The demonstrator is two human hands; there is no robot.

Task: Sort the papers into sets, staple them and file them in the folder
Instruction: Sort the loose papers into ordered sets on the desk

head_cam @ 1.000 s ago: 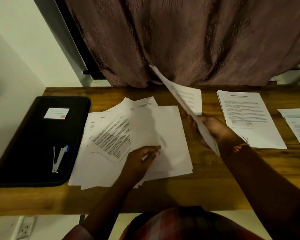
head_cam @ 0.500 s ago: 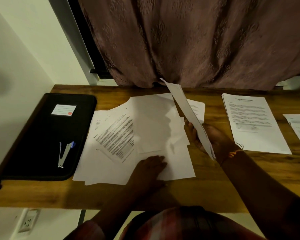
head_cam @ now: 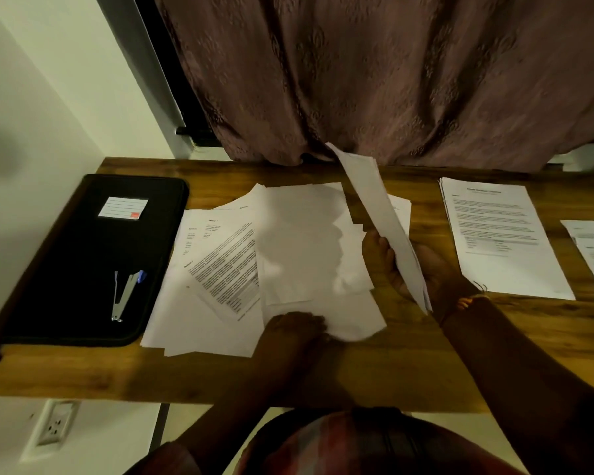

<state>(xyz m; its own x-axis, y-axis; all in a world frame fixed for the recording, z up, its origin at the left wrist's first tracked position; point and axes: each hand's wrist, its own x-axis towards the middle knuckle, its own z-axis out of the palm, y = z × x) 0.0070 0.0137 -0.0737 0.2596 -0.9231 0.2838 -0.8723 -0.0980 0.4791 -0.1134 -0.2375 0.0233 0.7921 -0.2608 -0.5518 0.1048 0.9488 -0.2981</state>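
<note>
Right hand [head_cam: 439, 275] is gripping a sheaf [head_cam: 378, 214] by its low end, tilted up over the tabletop [head_cam: 408, 365]. Left hand [head_cam: 295, 332] rests on the near edge of the loose pile [head_cam: 306, 241]; can't tell if it's pinching a sheet. Folder [head_cam: 66, 269] sits closed on the left with the stapler [head_cam: 122, 296] on top.

Risk imo: held that low, the sheaf could fan out and drop pages back into the pile, mixing sets. The left hand could also drag sheets off the near edge.

Versus a second ago, the left hand has slid back from mid-pile.
</note>
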